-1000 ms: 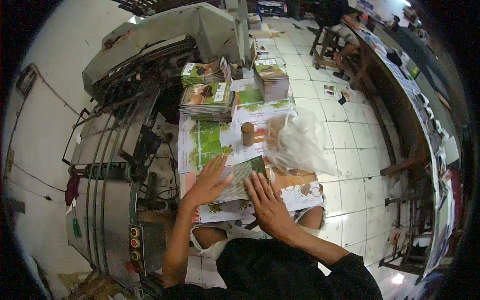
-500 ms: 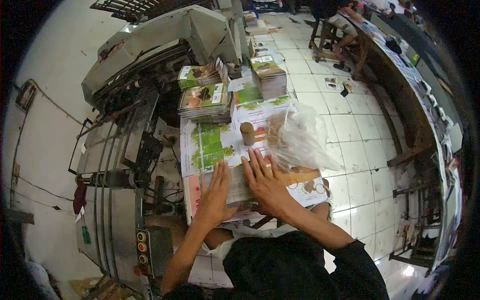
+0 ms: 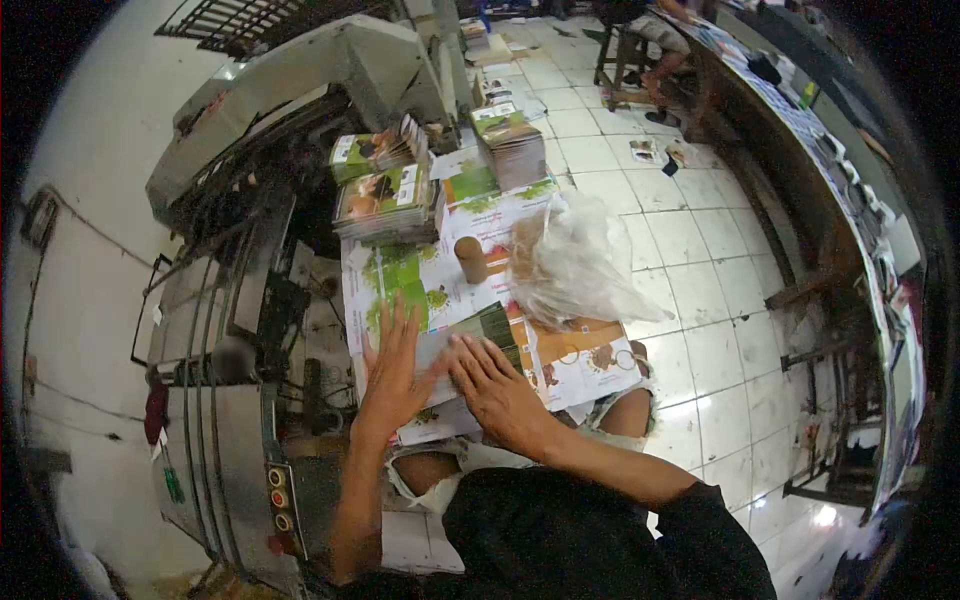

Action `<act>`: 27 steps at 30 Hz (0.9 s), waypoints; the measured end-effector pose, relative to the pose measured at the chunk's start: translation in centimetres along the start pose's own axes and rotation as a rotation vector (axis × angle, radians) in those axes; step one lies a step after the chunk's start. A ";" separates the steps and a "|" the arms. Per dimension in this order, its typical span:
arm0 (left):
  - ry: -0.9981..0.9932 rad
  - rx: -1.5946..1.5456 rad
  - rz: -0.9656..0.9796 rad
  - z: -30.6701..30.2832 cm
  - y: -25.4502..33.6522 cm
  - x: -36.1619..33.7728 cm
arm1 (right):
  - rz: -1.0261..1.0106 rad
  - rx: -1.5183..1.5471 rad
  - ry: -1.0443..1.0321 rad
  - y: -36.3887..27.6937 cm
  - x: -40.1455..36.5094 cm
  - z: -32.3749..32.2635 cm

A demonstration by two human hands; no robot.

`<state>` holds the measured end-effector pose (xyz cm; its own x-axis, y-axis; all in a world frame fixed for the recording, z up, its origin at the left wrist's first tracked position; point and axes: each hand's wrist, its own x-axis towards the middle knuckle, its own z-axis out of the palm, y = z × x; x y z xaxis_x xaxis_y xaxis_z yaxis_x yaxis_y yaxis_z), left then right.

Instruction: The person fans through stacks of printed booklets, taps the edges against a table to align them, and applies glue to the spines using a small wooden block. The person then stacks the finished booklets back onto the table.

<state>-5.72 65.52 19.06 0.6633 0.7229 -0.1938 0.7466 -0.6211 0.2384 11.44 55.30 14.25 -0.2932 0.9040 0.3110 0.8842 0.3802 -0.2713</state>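
Observation:
My right hand (image 3: 497, 392) lies flat on a stack of thin booklets or folded sheets (image 3: 492, 325), its fingers stretched out and pointing up and left. My left hand (image 3: 396, 378) is at the left end of that stack, fingers spread and slightly blurred. Both hands partly cover the stack, whose pale side and greenish edges show between and beyond them. Just past the stack, a brown cylinder (image 3: 470, 260) stands upright on the printed sheets (image 3: 395, 280). To its right lies a crumpled clear plastic bag (image 3: 575, 260) with something brown inside.
Piles of printed booklets (image 3: 385, 205) stand at the table's far left, another pile (image 3: 510, 150) at the far right. A large grey machine (image 3: 290, 110) with a button panel (image 3: 280, 500) runs along the left. Beyond the tiled floor, a person sits on a stool (image 3: 625, 65) beside a long bench (image 3: 750, 130).
My right hand has moved from the right side of the stack onto its top, closer to my left hand. The stack now sits at a slant. The whole view has shifted slightly.

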 end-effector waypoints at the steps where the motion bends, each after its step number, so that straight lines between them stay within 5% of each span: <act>1: 0.163 0.087 0.040 -0.5 0.2 0.0 | -0.016 0.015 -0.028 0.3 0.4 -0.2; 3: 0.084 -0.075 0.028 -0.9 0.5 -1.0 | 0.032 0.118 0.076 1.9 0.7 -1.3; 6: 0.031 -0.039 -0.126 0.7 -1.2 -2.4 | 0.107 0.170 -0.072 7.0 0.0 -4.2; 7: 0.037 -0.036 -0.131 2.4 -2.8 -1.9 | 0.065 0.534 -0.021 9.1 -0.6 -3.0; 8: 0.096 -0.608 -0.014 4.6 -4.5 -1.5 | 0.030 0.905 0.031 10.1 -1.0 -1.4; 9: 0.154 -1.181 0.109 6.0 -5.4 -1.6 | 0.034 0.911 0.033 10.1 -1.3 0.4; 10: 0.317 -1.388 0.118 7.0 -4.4 -1.7 | 0.108 0.991 0.059 9.7 -1.4 1.7; 14: 0.402 -1.506 0.051 9.4 -4.3 -2.6 | 0.166 0.922 0.041 9.4 -1.7 1.4; 17: 0.315 -1.166 -0.130 12.0 -5.2 -3.5 | 0.188 0.993 0.115 6.9 -1.8 3.1; 22: 0.350 -1.454 -0.428 11.4 -2.5 -4.8 | 0.210 1.064 0.195 5.3 -2.8 2.5; 23: 0.361 -1.464 -0.448 13.0 -2.3 -5.5 | 0.217 1.052 0.178 5.8 -2.9 3.1; 25: 0.566 -1.011 -0.269 17.1 -3.6 -5.0 | 0.206 1.033 0.185 6.8 -1.5 3.3; 27: 0.502 -1.098 -0.317 17.7 -4.1 -5.7 | 0.179 1.012 0.157 6.8 -2.0 3.1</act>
<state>-11.64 58.52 2.33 0.1883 0.9802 -0.0611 0.2713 0.0079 0.9625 16.90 56.69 8.93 -0.0727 0.9553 0.2864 0.1708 0.2948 -0.9402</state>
